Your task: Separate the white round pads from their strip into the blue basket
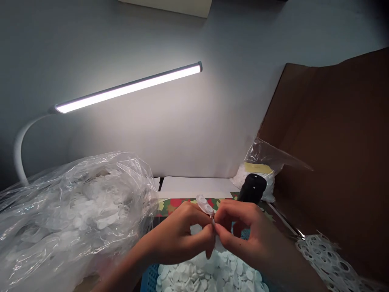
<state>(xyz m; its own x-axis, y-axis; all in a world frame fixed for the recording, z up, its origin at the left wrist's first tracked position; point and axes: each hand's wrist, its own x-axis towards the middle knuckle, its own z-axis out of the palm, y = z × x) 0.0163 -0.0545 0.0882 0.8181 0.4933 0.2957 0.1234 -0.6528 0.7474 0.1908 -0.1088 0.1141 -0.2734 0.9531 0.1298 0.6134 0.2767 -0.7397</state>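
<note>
Left hand [179, 237]: pinching white plastic piece [205, 205] at its lower end, fingertips against it
Right hand [243, 231]: pinching same piece from other side, fingers curled, touching left hand's fingers
Piece: held up between hands, two round cups showing, above basket
6 o'clock: blue basket [150, 278] heaped with white discs [209, 271]
9 o'clock: clear plastic bag [75, 219] full of discs
3 o'clock: cardboard [331, 121]
4 o'clock: perforated white sheet [331, 259]
1 o'clock: black cylinder [253, 188]
11 o'clock: lit lamp [127, 87]

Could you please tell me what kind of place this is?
It looks like a small piecework bench: a desk lamp, a blue basket of white discs, a clear plastic bag of more, and punched white scrap.
</note>
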